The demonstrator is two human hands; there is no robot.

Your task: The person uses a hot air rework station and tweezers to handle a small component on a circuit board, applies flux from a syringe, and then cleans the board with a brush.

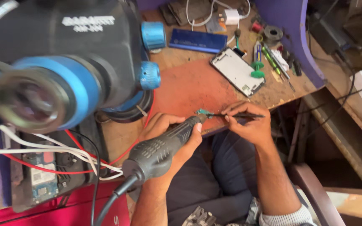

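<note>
At the worktop [197,86] edge, my left hand [168,134] gripped a grey rotary tool [164,148], its tip on a small green circuit board [203,112], while my right hand [248,123] pinched black tweezers [237,115] beside it.

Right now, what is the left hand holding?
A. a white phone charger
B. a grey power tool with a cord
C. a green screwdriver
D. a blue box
B: the left hand is wrapped around a grey corded power tool, its tip aimed at a small green part at the desk edge, while the right hand holds thin black tweezers to that part.
</note>
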